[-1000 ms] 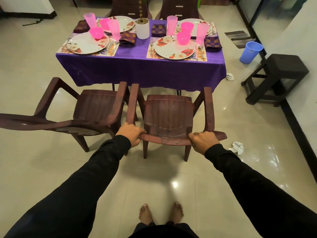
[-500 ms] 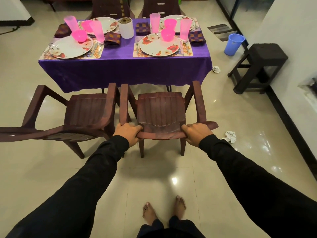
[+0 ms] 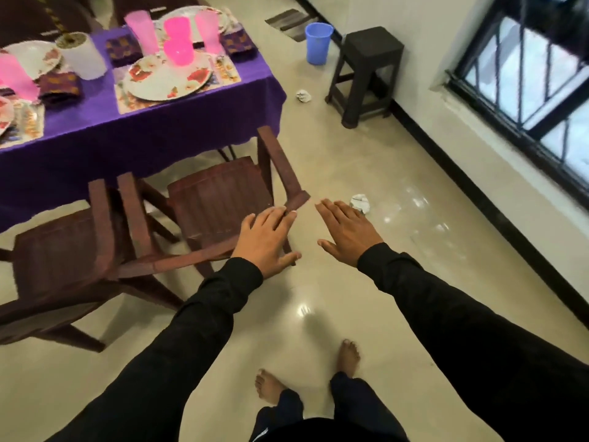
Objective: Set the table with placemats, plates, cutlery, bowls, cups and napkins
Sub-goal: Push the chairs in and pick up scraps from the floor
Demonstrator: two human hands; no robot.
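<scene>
Hands [image 3: 266, 239] [image 3: 345, 232] flat (fingers straight) beside chair [image 3: 220, 199] corner.

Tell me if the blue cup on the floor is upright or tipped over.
Upright. The blue cup stands on its base on the floor, open mouth up, beside the dark stool.

A single head-worn wide-angle view looks steeply down and forward, tilted rightward. Both outstretched sleeved arms and bare feet fill the near frame; the desk [image 3: 178, 122] sits upper left, a barred window [image 3: 526, 74] at the right edge.
</scene>
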